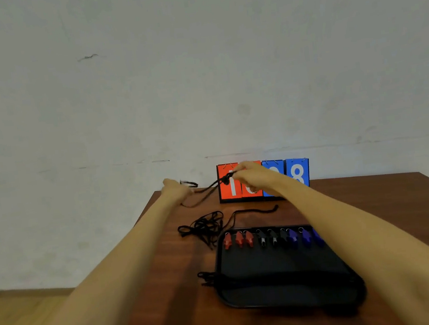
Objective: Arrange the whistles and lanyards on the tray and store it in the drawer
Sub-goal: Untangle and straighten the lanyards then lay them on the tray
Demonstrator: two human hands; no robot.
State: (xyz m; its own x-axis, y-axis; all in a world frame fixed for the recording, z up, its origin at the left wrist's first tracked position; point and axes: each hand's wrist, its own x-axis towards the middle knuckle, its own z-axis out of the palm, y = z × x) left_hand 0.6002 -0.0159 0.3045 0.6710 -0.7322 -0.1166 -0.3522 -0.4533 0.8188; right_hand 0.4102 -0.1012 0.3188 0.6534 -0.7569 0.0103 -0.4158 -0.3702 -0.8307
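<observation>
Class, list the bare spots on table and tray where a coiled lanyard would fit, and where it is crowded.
Free: the tray floor between the whistle row and the cord lying across it; the table strip left of the tray, nearer than the tangled lanyards. Crowded: tray's far edge, and around that tangle before the scoreboard.

Just behind your right hand (252, 178) stands the red-and-blue flip scoreboard (298, 173), closing off any reach further back. The black cord lanyard (208, 188) you grip stretches across to your left hand (176, 190) and bars the gap between them. Nearer you than the left hand lies a tangled heap of black lanyards (204, 226). Nearer you than the right hand sits the black rectangular tray (282, 275), with its row of red, black and blue plastic whistles (270, 237) along the far edge. Bare brown wooden table (400, 208) lies open to the right of your right hand.
</observation>
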